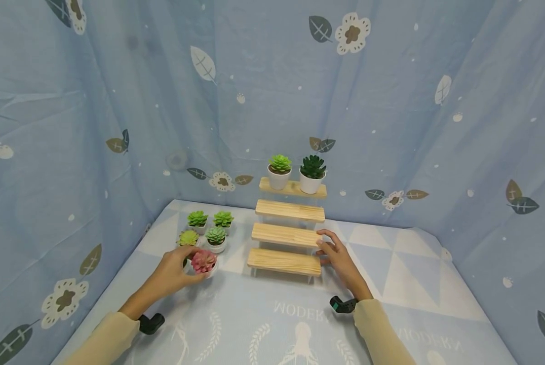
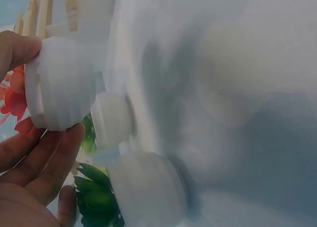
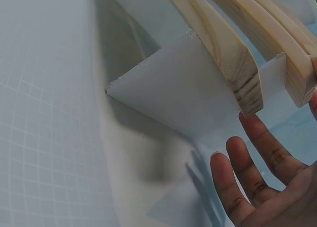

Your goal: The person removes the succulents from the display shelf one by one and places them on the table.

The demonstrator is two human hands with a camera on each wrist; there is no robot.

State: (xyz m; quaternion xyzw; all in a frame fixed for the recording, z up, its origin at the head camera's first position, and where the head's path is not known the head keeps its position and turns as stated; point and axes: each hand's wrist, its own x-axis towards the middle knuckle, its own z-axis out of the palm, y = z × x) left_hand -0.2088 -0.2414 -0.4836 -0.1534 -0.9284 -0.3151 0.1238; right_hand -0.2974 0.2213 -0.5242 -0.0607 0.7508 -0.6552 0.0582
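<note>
My left hand (image 1: pixel 174 274) grips a small white pot with a pink succulent (image 1: pixel 204 261), thumb and fingertips round its sides. In the left wrist view the white pot (image 2: pixel 62 83) is tipped sideways in the picture, held between thumb (image 2: pixel 22 51) and fingers. At the tiered wooden plant stand (image 1: pixel 283 261), my right hand (image 1: pixel 341 261) holds the right end of the second board from the bottom. The right wrist view shows its other fingers (image 3: pixel 257 172) spread beside the lowest board's end (image 3: pixel 247 83); the thumb is mostly cut off at the edge.
Several potted green succulents (image 1: pixel 216 237) stand grouped at the table's left. The top board carries a light green succulent (image 1: pixel 279 172) and a dark green one (image 1: pixel 312 175). A patterned blue curtain (image 1: pixel 272 101) surrounds the table, which has a printed cloth (image 1: pixel 236 314).
</note>
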